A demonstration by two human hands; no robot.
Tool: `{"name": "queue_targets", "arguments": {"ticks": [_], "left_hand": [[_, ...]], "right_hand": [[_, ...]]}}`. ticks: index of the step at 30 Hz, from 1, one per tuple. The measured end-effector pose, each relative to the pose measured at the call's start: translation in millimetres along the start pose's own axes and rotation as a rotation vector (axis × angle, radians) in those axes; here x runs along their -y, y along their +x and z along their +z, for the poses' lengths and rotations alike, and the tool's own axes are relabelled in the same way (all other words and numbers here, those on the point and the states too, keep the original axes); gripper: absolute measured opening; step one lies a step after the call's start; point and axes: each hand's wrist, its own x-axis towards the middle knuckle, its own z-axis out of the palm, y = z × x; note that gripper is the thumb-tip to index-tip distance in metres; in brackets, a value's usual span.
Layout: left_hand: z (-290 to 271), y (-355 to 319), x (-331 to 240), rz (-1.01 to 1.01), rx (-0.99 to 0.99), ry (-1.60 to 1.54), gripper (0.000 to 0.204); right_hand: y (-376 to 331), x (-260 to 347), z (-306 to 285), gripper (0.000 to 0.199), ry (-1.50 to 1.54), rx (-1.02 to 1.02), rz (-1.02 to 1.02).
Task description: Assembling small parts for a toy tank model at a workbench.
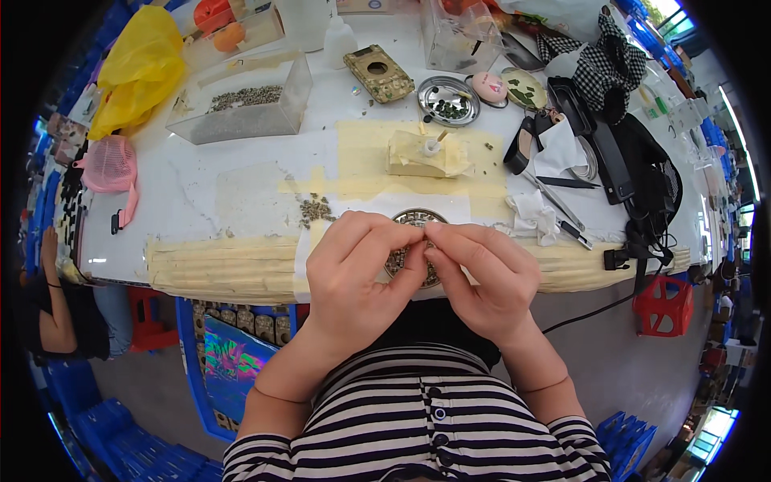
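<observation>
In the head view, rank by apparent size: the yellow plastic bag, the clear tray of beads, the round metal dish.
1. yellow plastic bag
2. clear tray of beads, nearly the same as the bag; unsure
3. round metal dish, clearly smallest

This is a small craft workshop where tiny parts are handled by hand. The white worktop is patched with strips of masking tape and crowded with a clear tray of small beads, a metal dish of green pieces, tweezers and glue bottles (blue plastic crates line the floor around it).
</observation>
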Motion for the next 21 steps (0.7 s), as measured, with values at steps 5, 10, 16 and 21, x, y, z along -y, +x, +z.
{"name": "queue_targets", "arguments": {"ticks": [5, 10, 16, 21], "left_hand": [[0, 0, 0, 0.048, -0.038, -0.019, 0.023], [-4, 2, -2, 0.166, -0.046, 0.013, 0.024], [-9, 5, -4, 0.059, 0.021, 0.071, 0.018], [-10, 4, 3, -0.003, 0.025, 0.013, 0.018]], "right_hand": [[2, 3, -3, 0.017, 0.244, 0.09, 0.27], [1, 5, -6, 0.012, 0.651, 0.152, 0.625], [3, 11, 7, 0.02, -0.109, -0.066, -0.042], [-1, 9, 14, 0.023, -0.104, -0.082, -0.019]]}}
